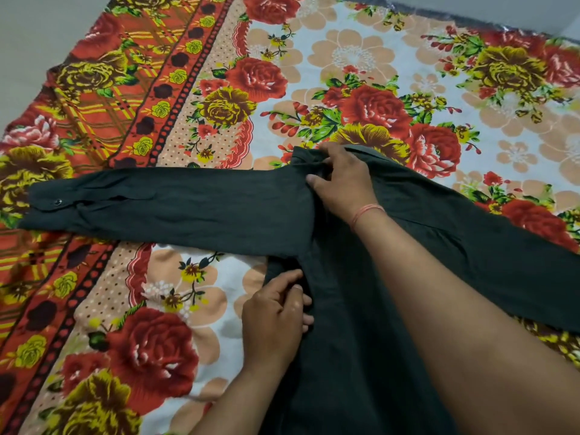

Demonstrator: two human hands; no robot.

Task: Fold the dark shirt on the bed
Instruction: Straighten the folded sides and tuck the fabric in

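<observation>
Dark shirt [339,356]: judged soft, light, limp (best held at seams). Shoulder is pinched by right hand [342,180], side edge by left hand [276,309].

Dark grey-green shirt [194,208]; red/yellow floral bedsheet [361,58].

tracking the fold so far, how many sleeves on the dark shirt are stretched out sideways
2 on the dark shirt: the leftward sleeve lies stretched across the floral bedsheet, cuff button showing; the rightward sleeve runs off the right frame edge, cuff unseen.
</observation>
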